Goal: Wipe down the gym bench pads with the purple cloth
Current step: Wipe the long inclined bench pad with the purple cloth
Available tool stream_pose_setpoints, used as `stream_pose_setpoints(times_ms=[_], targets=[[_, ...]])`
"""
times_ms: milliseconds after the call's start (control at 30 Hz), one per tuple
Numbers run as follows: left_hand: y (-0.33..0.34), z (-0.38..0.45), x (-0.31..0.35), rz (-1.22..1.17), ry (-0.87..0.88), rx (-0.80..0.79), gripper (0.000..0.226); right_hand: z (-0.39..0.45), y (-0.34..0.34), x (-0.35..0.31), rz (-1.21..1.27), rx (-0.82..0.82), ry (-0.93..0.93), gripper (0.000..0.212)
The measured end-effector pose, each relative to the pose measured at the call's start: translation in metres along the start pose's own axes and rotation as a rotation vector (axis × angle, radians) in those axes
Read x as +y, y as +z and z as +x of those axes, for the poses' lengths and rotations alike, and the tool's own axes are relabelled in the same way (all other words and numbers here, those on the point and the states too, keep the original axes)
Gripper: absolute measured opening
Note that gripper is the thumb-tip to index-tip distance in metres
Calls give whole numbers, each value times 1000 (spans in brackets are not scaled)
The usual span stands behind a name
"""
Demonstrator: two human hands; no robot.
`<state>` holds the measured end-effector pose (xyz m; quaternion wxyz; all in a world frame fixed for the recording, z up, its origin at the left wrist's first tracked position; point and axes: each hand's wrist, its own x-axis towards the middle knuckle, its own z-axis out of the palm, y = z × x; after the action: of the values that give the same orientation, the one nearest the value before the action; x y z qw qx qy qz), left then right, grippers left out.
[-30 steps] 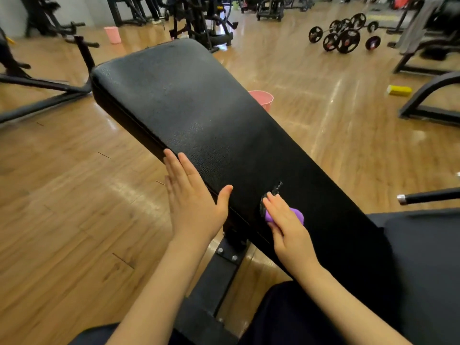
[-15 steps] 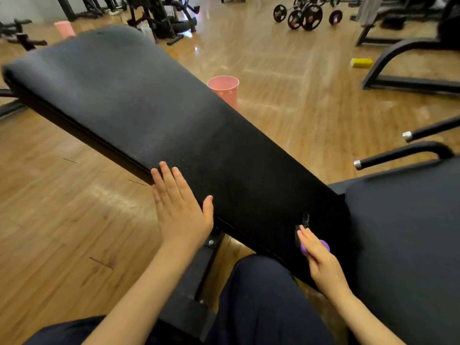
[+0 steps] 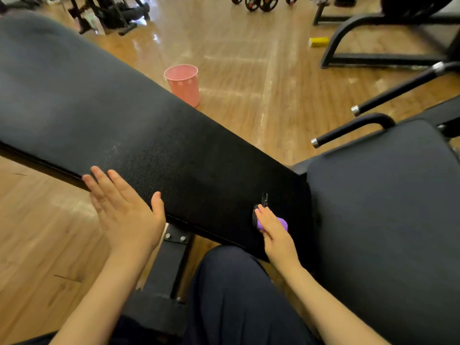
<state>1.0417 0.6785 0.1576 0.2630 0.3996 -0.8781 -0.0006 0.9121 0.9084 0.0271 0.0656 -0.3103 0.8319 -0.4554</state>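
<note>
A long black back pad (image 3: 129,125) of the gym bench runs from the upper left down to the middle. The black seat pad (image 3: 383,207) lies to its right. My left hand (image 3: 124,210) rests flat against the back pad's near edge, fingers straight. My right hand (image 3: 275,232) holds the bunched purple cloth (image 3: 282,224) against the lower end of the back pad, beside a small tear in the cover. Most of the cloth is hidden under my fingers.
A pink bucket (image 3: 184,83) stands on the wooden floor behind the pad. Two black handles (image 3: 353,128) with chrome tips stick out at the right. A yellow block (image 3: 318,41) and black machine frames sit at the back right; weight plates (image 3: 261,2) lie at the top.
My right hand with the cloth has slid down the back pad toward the seat end. The view has shifted right, bringing the seat pad in. My left hand stays on the pad's edge.
</note>
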Motion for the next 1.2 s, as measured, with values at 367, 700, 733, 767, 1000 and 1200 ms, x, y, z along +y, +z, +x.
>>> stream_pose_setpoints(times_ms=[367, 700, 733, 767, 1000, 1200], targets=[[1, 0, 3, -9, 0, 0, 86, -15, -21, 39, 14, 373, 696, 42], [6, 1, 0, -14, 12, 22, 86, 73, 26, -107, 67, -14, -47, 41], [5, 1, 0, -18, 13, 22, 86, 75, 35, -122, 39, -50, -176, 41], [5, 1, 0, -20, 14, 20, 85, 75, 41, -128, 23, -71, -261, 41], [4, 2, 0, -12, 8, 18, 83, 58, 16, -72, 19, -109, -191, 52], [6, 2, 1, 3, -17, -5, 92, 55, 5, -64, -23, -100, -144, 54]])
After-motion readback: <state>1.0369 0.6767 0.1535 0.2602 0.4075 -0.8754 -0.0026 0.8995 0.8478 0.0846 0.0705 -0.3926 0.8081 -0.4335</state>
